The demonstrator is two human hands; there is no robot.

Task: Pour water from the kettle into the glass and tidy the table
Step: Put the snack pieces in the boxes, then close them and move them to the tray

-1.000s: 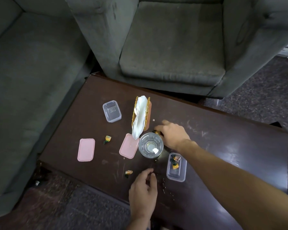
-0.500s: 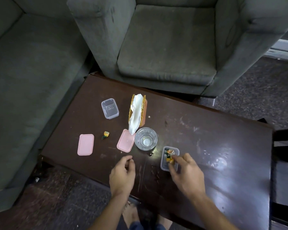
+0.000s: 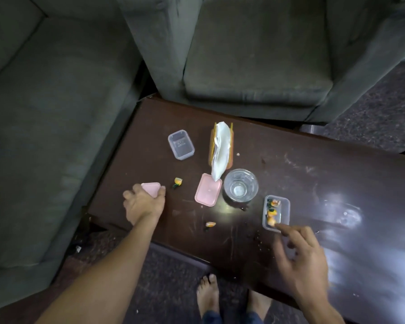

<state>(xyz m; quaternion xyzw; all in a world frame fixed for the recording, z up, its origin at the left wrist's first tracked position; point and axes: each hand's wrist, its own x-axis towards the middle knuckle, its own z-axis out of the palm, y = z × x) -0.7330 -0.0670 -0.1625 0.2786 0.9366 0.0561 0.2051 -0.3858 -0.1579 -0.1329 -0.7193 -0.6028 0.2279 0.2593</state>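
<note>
Nearest the camera, above the person's bare feet (image 3: 208, 295), the right hand (image 3: 299, 253) hangs over the near edge of the table (image 3: 313, 178) with fingers loosely spread and nothing in them, its forefinger reaching to the near rim of the sweets container (image 3: 276, 212), a clear tub with several wrapped sweets inside. The left hand (image 3: 144, 202), out to the far left, curls its fingers over a pink lid (image 3: 151, 188) and grips it at the table's left end. The step in hand looks like the tidying part: gathering sweets and fitting lids to tubs. The next move probably calls for carrying that lid across to the right hand's tub, or picking up the strays first. One loose sweet (image 3: 210, 224) lies between the two hands, and another sweet (image 3: 178, 181) lies just right of the left hand. Beyond the right hand's tub stands the glass (image 3: 240, 188), upright; whether it holds water is hard to tell, and no kettle is in view. It stands close to any path between the hands, so a careless sweep could knock it. Just left of the glass lies a second pink lid (image 3: 208, 192), touched by a napkin drooping from the napkin holder (image 3: 221, 148). Farther off sits an empty clear container (image 3: 181, 144), then the armchair (image 3: 243, 66) and the sofa (image 3: 45, 113).
</note>
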